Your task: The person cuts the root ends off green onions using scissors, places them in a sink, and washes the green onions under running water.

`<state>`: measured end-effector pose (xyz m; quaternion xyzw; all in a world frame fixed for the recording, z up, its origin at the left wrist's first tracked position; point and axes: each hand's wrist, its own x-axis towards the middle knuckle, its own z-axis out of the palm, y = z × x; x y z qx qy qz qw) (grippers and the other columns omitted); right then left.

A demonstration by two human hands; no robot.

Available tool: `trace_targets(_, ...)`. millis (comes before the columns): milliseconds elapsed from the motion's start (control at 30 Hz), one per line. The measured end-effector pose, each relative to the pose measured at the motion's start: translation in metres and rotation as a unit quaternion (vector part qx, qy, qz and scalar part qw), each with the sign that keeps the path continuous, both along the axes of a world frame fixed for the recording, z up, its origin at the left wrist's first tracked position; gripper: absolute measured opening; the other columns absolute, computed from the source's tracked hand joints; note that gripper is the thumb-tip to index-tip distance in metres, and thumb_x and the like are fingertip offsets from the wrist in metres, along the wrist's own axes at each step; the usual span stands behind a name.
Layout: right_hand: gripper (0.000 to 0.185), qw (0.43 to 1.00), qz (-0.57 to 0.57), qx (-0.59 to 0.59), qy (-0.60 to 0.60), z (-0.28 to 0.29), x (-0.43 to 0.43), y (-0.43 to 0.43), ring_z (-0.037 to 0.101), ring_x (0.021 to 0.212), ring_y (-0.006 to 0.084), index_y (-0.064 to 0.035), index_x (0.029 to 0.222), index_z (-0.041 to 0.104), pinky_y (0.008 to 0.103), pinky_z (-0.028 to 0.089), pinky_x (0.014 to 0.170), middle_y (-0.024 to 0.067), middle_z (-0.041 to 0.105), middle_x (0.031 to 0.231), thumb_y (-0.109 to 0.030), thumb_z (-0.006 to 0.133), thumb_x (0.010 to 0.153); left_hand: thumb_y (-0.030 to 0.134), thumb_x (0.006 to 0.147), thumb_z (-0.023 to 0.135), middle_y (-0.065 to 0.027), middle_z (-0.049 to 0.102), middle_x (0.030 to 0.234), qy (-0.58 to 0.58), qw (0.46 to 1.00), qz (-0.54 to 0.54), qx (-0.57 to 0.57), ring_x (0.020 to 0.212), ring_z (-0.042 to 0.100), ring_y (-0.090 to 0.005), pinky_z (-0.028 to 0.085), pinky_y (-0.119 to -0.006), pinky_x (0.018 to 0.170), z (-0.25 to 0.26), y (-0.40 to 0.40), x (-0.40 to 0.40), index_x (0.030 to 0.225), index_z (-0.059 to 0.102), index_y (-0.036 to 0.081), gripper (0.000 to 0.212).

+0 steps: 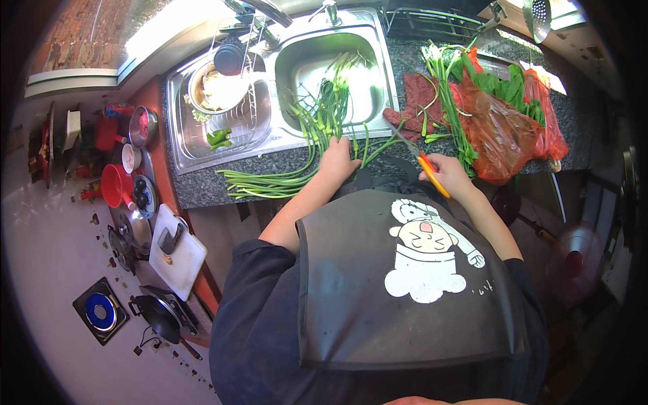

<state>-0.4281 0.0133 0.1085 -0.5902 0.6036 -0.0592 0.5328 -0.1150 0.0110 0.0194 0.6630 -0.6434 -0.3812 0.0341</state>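
My left hand (338,161) is curled over a bunch of long green garlic scapes (324,114) at the front rim of the sink. Their budded ends lie in the right sink basin (298,55), and the stalks (268,183) bend left along the counter edge. My right hand (448,176) grips a knife (429,172) by its yellow and red handle, blade pointing up and left towards the sink. A few loose green stems (382,152) lie between my hands. My left fingers partly hide the stalks under them.
Right of the sink are a dark red cloth (420,98), green onions (448,101) and orange plastic bags (498,131) with leafy greens. A pot (217,91) and green peppers (218,138) sit in the left basin. On the left stand a white cutting board (177,253) and a red pan (117,186).
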Motion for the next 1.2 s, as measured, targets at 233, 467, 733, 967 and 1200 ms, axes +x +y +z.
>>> trace_targets(233,0.056,0.967,0.23,0.058,0.092,-0.025,0.015,-0.038,0.069,0.078,0.0285,-0.0022,0.099,0.075,0.0403,0.052,0.073,0.0175,0.072,0.084,-0.055,0.083,0.08,0.029,0.083,0.08,-0.0221,0.062,0.11,-0.078,0.997,-0.03,0.002,0.093,0.07,-0.0439,0.058,-0.05,0.083,-0.016,0.011,0.0,0.104,0.066,0.003,0.037)
trace_targets(467,0.054,0.986,0.133,0.087,0.046,-0.052,-0.037,-0.012,0.071,0.088,0.0278,-0.0014,0.108,0.073,0.0385,0.053,0.081,0.0172,0.074,0.095,-0.051,0.08,0.086,0.017,0.096,0.068,-0.0097,0.069,0.082,0.197,0.964,0.077,-0.162,0.073,0.067,-0.0236,0.052,-0.041,0.066,-0.008,-0.012,-0.019,0.099,0.074,0.003,0.016)
trace_targets(733,0.035,0.992,-0.07,0.067,-0.083,-0.024,-0.073,0.036,0.066,0.087,0.0116,-0.002,0.113,0.068,0.0288,0.051,0.082,0.0037,0.072,0.094,-0.027,0.08,0.091,0.018,0.095,0.076,-0.0015,0.07,0.075,0.324,0.944,0.063,0.005,0.064,0.058,-0.0079,0.049,-0.028,0.061,0.031,-0.067,-0.095,0.096,0.074,0.001,0.017)
trace_targets(967,0.04,0.987,-0.151,0.046,-0.018,-0.026,-0.087,0.055,0.065,0.079,0.0132,-0.0021,0.108,0.07,0.0305,0.051,0.077,0.0053,0.072,0.088,-0.028,0.087,0.083,0.018,0.091,0.079,-0.0074,0.074,0.08,0.348,0.937,-0.001,-0.029,0.07,0.066,-0.0113,0.053,-0.029,0.066,0.01,-0.071,-0.14,0.099,0.075,0.001,0.019)
trace_targets(1200,0.046,0.988,-0.147,0.044,0.025,-0.039,-0.093,0.066,0.064,0.076,0.0195,-0.0027,0.105,0.071,0.0348,0.05,0.073,0.0101,0.07,0.086,-0.036,0.089,0.079,0.024,0.094,0.074,-0.0117,0.078,0.092,0.282,0.958,-0.059,-0.006,0.084,0.074,-0.0195,0.056,-0.032,0.08,0.015,-0.076,-0.146,0.106,0.077,0.0,0.027)
